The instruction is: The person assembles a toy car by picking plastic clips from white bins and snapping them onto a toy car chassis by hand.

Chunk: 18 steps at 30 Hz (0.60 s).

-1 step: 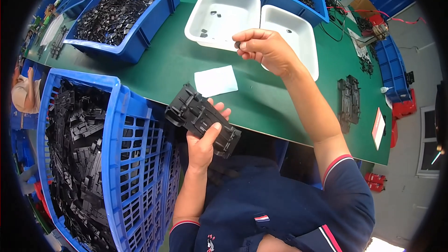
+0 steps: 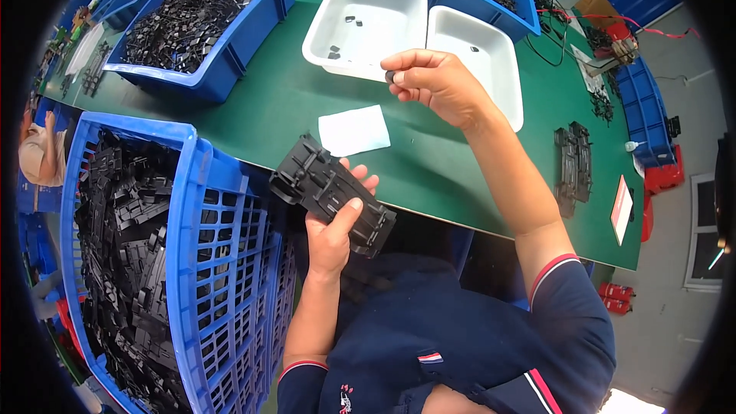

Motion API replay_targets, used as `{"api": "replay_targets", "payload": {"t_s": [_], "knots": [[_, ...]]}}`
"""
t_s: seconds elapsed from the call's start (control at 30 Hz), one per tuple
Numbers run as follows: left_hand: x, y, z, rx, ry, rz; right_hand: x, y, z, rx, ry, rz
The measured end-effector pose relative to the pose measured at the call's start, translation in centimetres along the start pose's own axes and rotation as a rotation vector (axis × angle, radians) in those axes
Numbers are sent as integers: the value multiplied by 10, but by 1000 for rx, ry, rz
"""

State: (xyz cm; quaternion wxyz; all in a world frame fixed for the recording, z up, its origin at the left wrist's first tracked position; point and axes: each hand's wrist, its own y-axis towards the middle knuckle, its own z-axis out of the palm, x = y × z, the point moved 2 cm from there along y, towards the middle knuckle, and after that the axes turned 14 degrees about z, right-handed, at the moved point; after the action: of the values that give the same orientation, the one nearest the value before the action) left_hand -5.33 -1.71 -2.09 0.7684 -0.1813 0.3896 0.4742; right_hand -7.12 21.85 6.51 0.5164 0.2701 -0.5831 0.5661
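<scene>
R hand point(image 2: 437, 84): grip pinched together, thumb + forefinger clamped on a small dark piece point(image 2: 389, 76). The piece is held in the air just over the near rim of the left white tray point(image 2: 322, 31), too small to tell its shape.

L hand point(image 2: 333, 234): grip wrapped round a long black moulded part point(image 2: 330, 192), thumb on top and fingers under it. The part is tilted and juts up-left, off the near edge of the green surface point(image 2: 460, 169) and above the person's lap, resting on nothing. The two hands are well apart, so piece and moulded part aren't touching.

Round them: the left tray has a few loose small bits point(image 2: 335, 52) on its floor. A second white tray point(image 2: 506, 100) butts against it on the right, nearly bare. A white paper slip point(image 2: 354, 129) lies flat betw. the trays and the near edge. A blue bin point(image 2: 230, 54) of black parts sits at the far-left corner. Two black frames point(image 2: 573, 165) lie toward the right edge. A big blue crate point(image 2: 192, 207) heaped w/ black mouldings stands off the surface, at the person's left. Another person's arm point(image 2: 38, 153) shows at the far left.
</scene>
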Motion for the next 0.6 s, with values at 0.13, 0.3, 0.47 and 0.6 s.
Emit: {"api": "replay_targets", "payload": {"t_s": [0.13, 0.3, 0.47, 0.6], "knots": [[-1, 5, 2, -24, -39, -31, -15, -10, 6, -42, -37, 91], [-4, 10, 0, -63, -133, -92, -28, -8, 6, -75, -287, 92], [-4, 15, -6, -92, -239, -151, -40, 3, 9, -188, -514, 103], [-3, 17, -7, -112, -286, -173, -48, 9, 6, -310, -685, 34]]}}
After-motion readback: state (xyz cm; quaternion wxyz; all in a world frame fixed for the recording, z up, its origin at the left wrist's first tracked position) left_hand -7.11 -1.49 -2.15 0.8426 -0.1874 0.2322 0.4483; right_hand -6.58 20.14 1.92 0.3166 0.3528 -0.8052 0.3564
